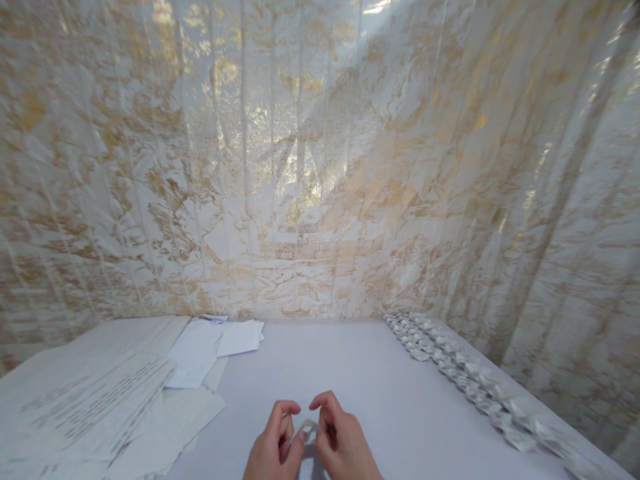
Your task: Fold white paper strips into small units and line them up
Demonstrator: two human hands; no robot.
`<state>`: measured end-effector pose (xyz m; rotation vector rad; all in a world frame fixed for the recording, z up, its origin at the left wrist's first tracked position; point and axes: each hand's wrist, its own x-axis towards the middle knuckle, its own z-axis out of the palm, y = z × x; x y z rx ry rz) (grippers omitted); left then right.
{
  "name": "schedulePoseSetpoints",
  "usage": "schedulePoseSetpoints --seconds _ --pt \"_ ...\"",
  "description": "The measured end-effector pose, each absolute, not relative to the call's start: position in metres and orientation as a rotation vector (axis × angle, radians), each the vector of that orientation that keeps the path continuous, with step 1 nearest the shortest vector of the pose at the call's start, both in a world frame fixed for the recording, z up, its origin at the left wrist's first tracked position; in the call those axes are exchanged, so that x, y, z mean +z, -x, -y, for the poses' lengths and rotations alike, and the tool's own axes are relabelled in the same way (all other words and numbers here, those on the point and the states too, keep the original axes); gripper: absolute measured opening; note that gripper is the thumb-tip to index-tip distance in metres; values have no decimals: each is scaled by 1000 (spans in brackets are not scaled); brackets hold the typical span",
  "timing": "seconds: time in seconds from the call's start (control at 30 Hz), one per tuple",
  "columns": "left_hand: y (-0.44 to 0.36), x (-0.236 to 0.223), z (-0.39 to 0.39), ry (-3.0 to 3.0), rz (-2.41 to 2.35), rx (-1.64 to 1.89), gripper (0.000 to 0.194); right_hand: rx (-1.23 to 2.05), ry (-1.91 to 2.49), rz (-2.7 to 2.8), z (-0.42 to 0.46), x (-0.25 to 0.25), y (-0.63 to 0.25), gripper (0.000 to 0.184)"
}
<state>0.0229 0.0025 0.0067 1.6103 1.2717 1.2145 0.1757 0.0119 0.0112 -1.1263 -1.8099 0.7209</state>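
A small folded piece of paper (309,427) sits between my two hands near the bottom of the view, just above the white tabletop. My left hand (277,445) is closed, its thumb pressed against the piece's left side while the index finger arches above. On the other side, my right hand (344,441) has its fingers curled in against the paper's right edge, with the index finger bent over the top. Parts of the paper and some fingertips are hidden by the hands.
Printed sheets (100,407) lie overlapping on the left, with blank white paper pieces (193,353) beside them. Along the right edge run rows of small folded paper pieces (465,380). A shiny gold-and-white patterned curtain (310,167) hangs behind the white table (320,363).
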Motion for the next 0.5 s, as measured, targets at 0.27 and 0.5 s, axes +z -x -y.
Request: schedulePoseSetpoints --seconds 0.27,0.5 --pt "-22 -6 -4 -1747 -1370 1068 31 687 1196 1916 -7 17 -174 40" --pt "-21 -5 -7 -1844 -1467 867 31 580 1216 2013 -7 20 -175 32"
